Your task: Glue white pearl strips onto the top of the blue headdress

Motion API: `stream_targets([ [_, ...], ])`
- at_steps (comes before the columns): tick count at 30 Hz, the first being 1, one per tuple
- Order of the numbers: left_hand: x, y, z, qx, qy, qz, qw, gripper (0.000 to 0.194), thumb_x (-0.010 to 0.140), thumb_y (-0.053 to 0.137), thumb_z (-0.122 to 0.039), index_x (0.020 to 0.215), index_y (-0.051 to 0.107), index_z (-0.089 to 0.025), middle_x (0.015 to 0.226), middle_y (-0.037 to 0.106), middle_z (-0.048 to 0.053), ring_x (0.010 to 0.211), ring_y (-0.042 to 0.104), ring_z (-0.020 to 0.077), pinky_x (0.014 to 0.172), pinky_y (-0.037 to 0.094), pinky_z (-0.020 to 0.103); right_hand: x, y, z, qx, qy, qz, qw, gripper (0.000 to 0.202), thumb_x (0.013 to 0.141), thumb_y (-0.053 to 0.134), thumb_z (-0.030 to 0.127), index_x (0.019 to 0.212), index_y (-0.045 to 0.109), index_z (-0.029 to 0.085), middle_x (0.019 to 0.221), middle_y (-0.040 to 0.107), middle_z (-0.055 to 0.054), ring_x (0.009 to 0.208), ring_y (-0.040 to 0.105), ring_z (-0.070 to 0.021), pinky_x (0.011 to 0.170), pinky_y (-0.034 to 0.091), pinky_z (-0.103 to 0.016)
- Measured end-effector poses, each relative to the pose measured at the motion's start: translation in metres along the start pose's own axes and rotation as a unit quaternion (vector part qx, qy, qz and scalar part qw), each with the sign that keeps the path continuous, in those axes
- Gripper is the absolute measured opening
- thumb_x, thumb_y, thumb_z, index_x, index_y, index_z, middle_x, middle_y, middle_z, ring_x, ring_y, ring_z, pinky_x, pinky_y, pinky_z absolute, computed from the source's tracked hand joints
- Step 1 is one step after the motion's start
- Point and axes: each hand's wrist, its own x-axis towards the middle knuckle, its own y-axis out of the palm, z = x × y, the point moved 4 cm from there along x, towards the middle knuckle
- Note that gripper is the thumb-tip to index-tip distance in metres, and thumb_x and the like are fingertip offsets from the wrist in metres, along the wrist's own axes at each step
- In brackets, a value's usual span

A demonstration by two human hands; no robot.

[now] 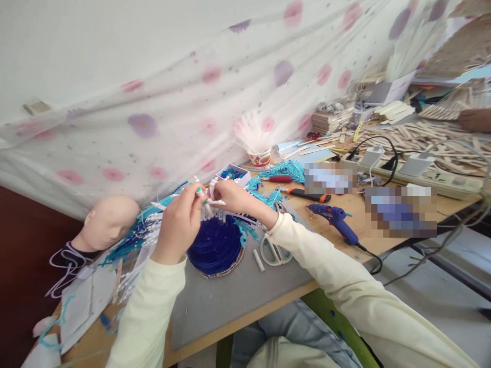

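Observation:
Above a dark blue round piece (215, 248) with a beaded lower rim, my left hand (181, 217) and my right hand (230, 197) meet at the fingertips. Both are closed on a white twisted strand piece (217, 202), with small white knobbly ends sticking up between them. More white coiled trim lies along the top of the blue piece, just under my fingers. The fingertips partly hide where the strand is pinched. The blue piece rests on a grey mat (215, 306).
On the left lies a mannequin head (111, 220). White-handled scissors (274, 251) and a white tube (259, 260) are right of the blue piece. Further right are a blue glue gun (335, 220), a cutter (307, 194) and a power strip (441, 179). Another person's hand (474, 120) shows far right.

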Motion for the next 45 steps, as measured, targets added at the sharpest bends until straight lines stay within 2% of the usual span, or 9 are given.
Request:
stream_targets([
  [4,-0.008,-0.006,0.009,-0.044,-0.044,-0.036,0.997,0.019,0.101,0.052,-0.028,0.115,0.062,-0.019,0.109,0.077,0.007,0.091,0.075,0.0194,0.078,0.057,0.029,0.0,-0.001,0.002,0.003,0.001,0.003,1.0,0.006,0.08,0.076,0.011,0.078,0.07,0.011,0.07,0.068,-0.002,0.065,0.058,-0.0146,0.061,0.034,-0.025],
  [8,-0.014,-0.009,0.011,-0.03,-0.041,-0.077,0.996,0.018,0.1,0.054,-0.025,0.115,0.062,-0.02,0.101,0.078,0.004,0.086,0.076,0.018,0.075,0.057,0.027,-0.001,-0.002,0.004,0.01,0.003,0.003,1.0,0.006,0.079,0.078,0.01,0.077,0.072,0.012,0.066,0.067,-0.001,0.063,0.058,-0.014,0.061,0.034,-0.025],
  [12,-0.015,-0.008,0.011,-0.034,-0.041,-0.087,0.995,0.017,0.101,0.052,-0.025,0.116,0.061,-0.021,0.097,0.078,0.003,0.083,0.076,0.0169,0.073,0.056,0.026,-0.002,-0.002,0.004,0.025,0.002,0.007,1.0,0.007,0.08,0.077,0.008,0.082,0.072,0.012,0.071,0.07,-0.001,0.066,0.062,-0.0135,0.064,0.037,-0.023],
  [17,-0.014,-0.011,0.013,-0.034,-0.055,-0.105,0.992,0.019,0.102,0.049,-0.03,0.116,0.06,-0.021,0.1,0.078,0.004,0.083,0.076,0.0187,0.074,0.056,0.029,-0.001,-0.001,0.001,0.019,0.007,-0.002,1.0,0.008,0.079,0.079,0.011,0.084,0.073,0.013,0.072,0.069,-0.001,0.067,0.059,-0.0141,0.064,0.035,-0.025],
  [23,-0.01,-0.006,0.012,-0.03,-0.043,-0.059,0.997,0.022,0.103,0.047,-0.033,0.116,0.061,-0.022,0.103,0.077,0.006,0.092,0.076,0.0206,0.079,0.058,0.031,-0.002,0.0,0.001,0.029,0.006,0.001,1.0,0.008,0.08,0.078,0.009,0.085,0.072,0.013,0.073,0.07,-0.001,0.07,0.062,-0.0151,0.066,0.037,-0.024],
  [29,-0.009,0.0,0.012,-0.084,-0.076,-0.057,0.992,0.028,0.1,0.051,-0.028,0.127,0.056,-0.02,0.104,0.077,0.006,0.095,0.076,0.0197,0.075,0.061,0.028,-0.003,-0.001,0.002,0.039,0.007,0.006,0.999,0.009,0.081,0.076,0.008,0.087,0.07,0.012,0.076,0.072,-0.003,0.071,0.065,-0.0158,0.066,0.039,-0.024],
  [34,-0.011,0.001,0.012,-0.096,-0.083,-0.025,0.992,0.013,0.097,0.054,-0.026,0.107,0.062,-0.021,0.112,0.076,0.007,0.101,0.074,0.0206,0.078,0.063,0.03,-0.001,-0.001,0.001,0.038,0.002,0.008,0.999,0.008,0.081,0.076,0.009,0.086,0.071,0.013,0.079,0.074,-0.004,0.072,0.065,-0.0161,0.067,0.04,-0.025],
  [40,-0.018,0.001,0.02,-0.131,-0.115,-0.047,0.984,0.017,0.1,0.052,-0.031,0.111,0.06,-0.021,0.106,0.076,0.006,0.099,0.075,0.0197,0.077,0.063,0.031,-0.001,0.0,-0.001,0.032,0.006,0.008,0.999,0.007,0.081,0.076,0.009,0.082,0.071,0.013,0.073,0.072,-0.003,0.069,0.064,-0.0158,0.065,0.038,-0.025],
  [45,-0.015,0.005,0.02,-0.088,-0.09,-0.012,0.992,0.015,0.099,0.052,-0.032,0.105,0.059,-0.021,0.102,0.076,0.007,0.094,0.075,0.0229,0.073,0.06,0.033,-0.001,0.0,0.0,0.028,-0.003,0.011,1.0,0.007,0.082,0.078,0.012,0.08,0.07,0.013,0.073,0.071,-0.002,0.069,0.062,-0.0149,0.064,0.036,-0.024],
])
